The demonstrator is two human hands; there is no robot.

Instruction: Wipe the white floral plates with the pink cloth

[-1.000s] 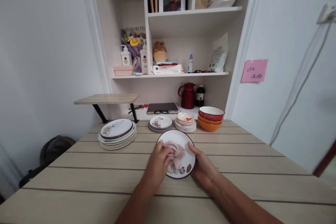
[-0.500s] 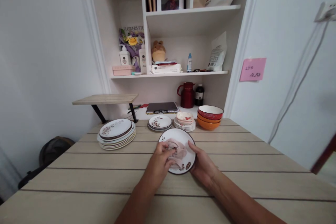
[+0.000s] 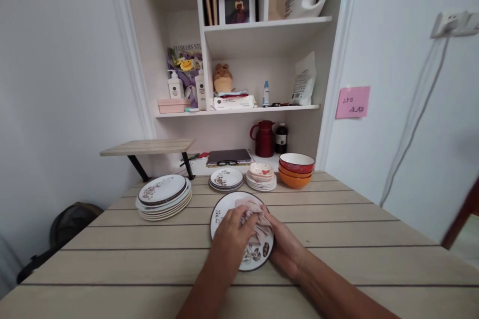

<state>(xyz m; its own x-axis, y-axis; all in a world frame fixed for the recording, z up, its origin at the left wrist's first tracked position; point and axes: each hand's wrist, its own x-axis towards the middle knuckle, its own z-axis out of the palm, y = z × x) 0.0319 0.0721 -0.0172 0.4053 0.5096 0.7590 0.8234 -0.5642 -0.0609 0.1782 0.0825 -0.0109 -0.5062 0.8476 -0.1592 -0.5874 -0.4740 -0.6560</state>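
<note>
While the slatted table (image 3: 337,264) spreads beneath, a dark-rimmed floral plate (image 3: 226,205) is at twelve o'clock from the wearer, the right hand (image 3: 287,247) gripping its four-o'clock rim, the left hand (image 3: 232,237), fingers bent, pressing pink cloth (image 3: 265,232) toward two o'clock. Wiping seems in hand; the next stroke calls for steadiness.

Smooth, glazed-looking ceramic makes up the plate (image 3: 223,208), while the cloth (image 3: 263,230) on it is thin, matt, crumpled fabric. The surface (image 3: 337,229) beneath is matt, wood-look planking with grooved seams. From the plate, the plate pile (image 3: 163,191) at ten o'clock looks like smooth ceramic; the bowls (image 3: 295,179) between one and two o'clock have a glossy glaze. Just past twelve, the jug (image 3: 265,140) is smooth and faintly shiny, plastic or metal unclear. Farther out, towards two, the note (image 3: 353,102) is matt paper.
</note>
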